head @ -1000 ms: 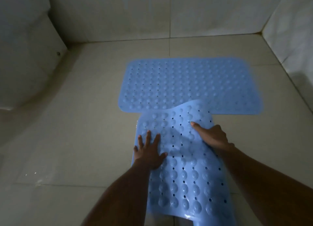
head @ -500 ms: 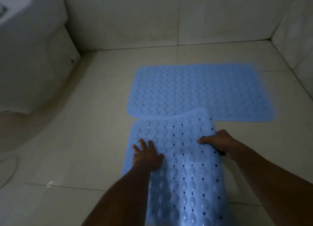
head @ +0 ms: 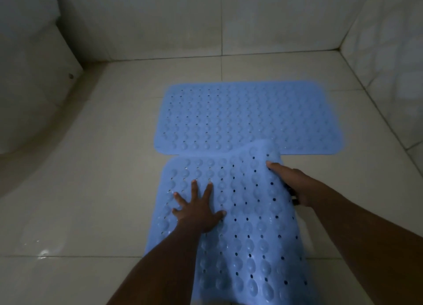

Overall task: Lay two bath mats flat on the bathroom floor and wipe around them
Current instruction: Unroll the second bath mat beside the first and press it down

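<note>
1. On the near mat (head: 251, 236), left of its middle: left hand (head: 196, 211), fingers spread, palm pressed flat against the studded surface.
2. At the same mat's right edge: right hand (head: 290, 183), gripping that edge, forefinger stretched along the top, remaining fingers apparently curled beneath and mostly hidden.
3. Near mat: blue, studded and perforated, lying lengthwise away from the camera on the floor (head: 103, 190); left part down, far right corner (head: 263, 151) raised in a hump and overlapping the near edge of the far mat (head: 247, 117).
4. Far mat: same blue pattern, set crosswise, flat on the tiles, near the back wall (head: 183, 18) but apart from it.
5. Farther out: white curved fixture (head: 27, 87) at left, kind not identifiable; wet glints on the tiles at lower left.
6. Progress, as judged: one mat laid; second placed but not yet flat, raised corner left to press down and clear of the overlap; wiping around both apparently not begun.
7. Count: mats, two; hands, two; wiping cloths in view, none.
</note>
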